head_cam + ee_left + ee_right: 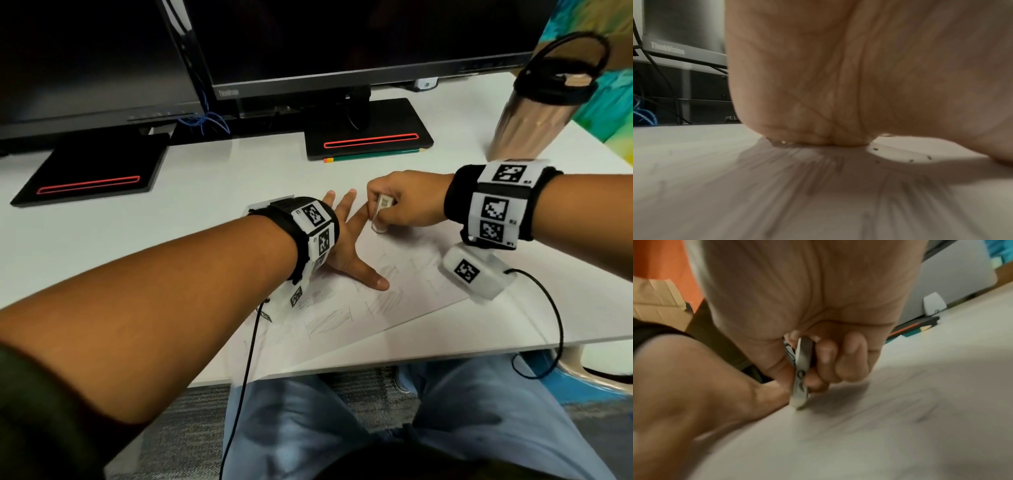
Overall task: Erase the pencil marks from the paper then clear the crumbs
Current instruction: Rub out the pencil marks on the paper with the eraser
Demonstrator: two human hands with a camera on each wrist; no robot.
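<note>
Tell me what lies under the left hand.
The left hand presses flat on the paper, fingers spread. Pencil marks and a few dark crumbs show around its heel; whatever lies directly beneath the palm is covered.

Our left hand (346, 240) lies flat, palm down, fingers spread and thumb angled out to the side, forearm reaching in from the lower left. Our right hand (404, 202) reaches in from the right, fingers curled tight, almost touching the left hand's index finger.
</note>
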